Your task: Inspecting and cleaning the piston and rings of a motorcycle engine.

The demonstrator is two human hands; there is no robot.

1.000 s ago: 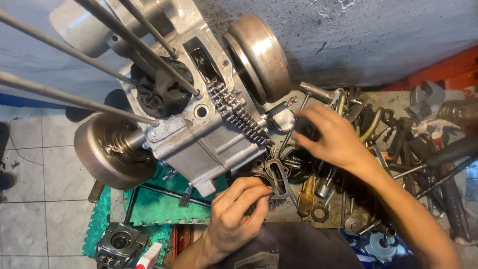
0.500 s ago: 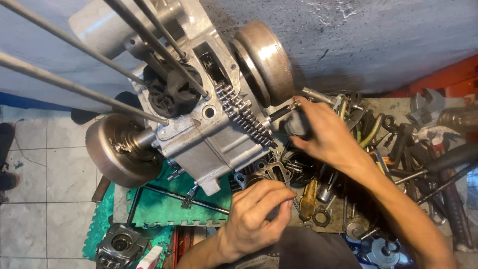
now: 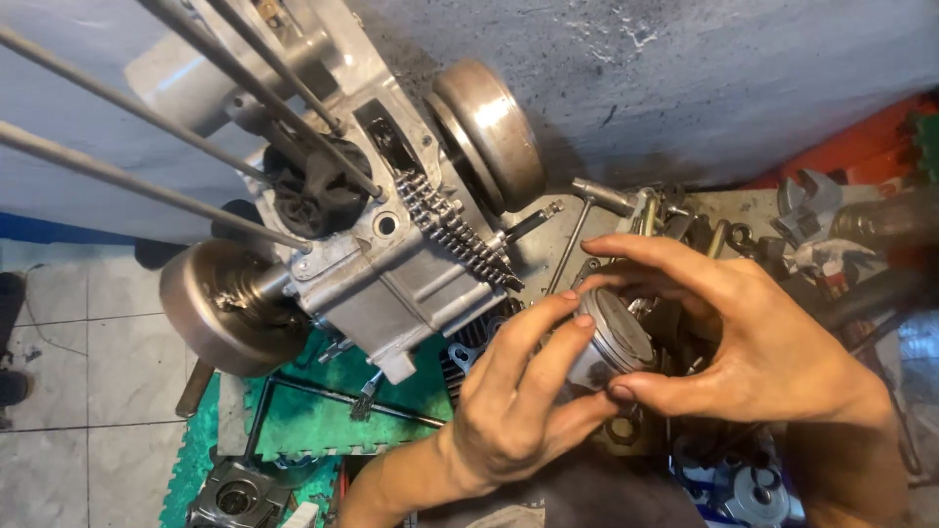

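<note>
Item: round metal piston (image 3: 614, 337), held between both hands above the tool-strewn tabletop (image 3: 724, 210), to the right of the engine block. Right hand (image 3: 753, 337): grip clamped on the piston, thumb beneath, fingers over its far side. Left hand (image 3: 523, 391): fingertips pressed together on the piston's near edge. Engine crankcase (image 3: 381, 254): cylinder off, long studs (image 3: 147, 186) bare, timing chain (image 3: 455, 235) exposed. Status, as judged: piston not yet fitted; cylinder and head remain to mount.

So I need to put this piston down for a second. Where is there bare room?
Barest: the green mat below the engine case, crossed only by a thin rod, and the tiled floor left. The tool pile beyond the right hand is crowded. Both hands hold the piston.
</note>
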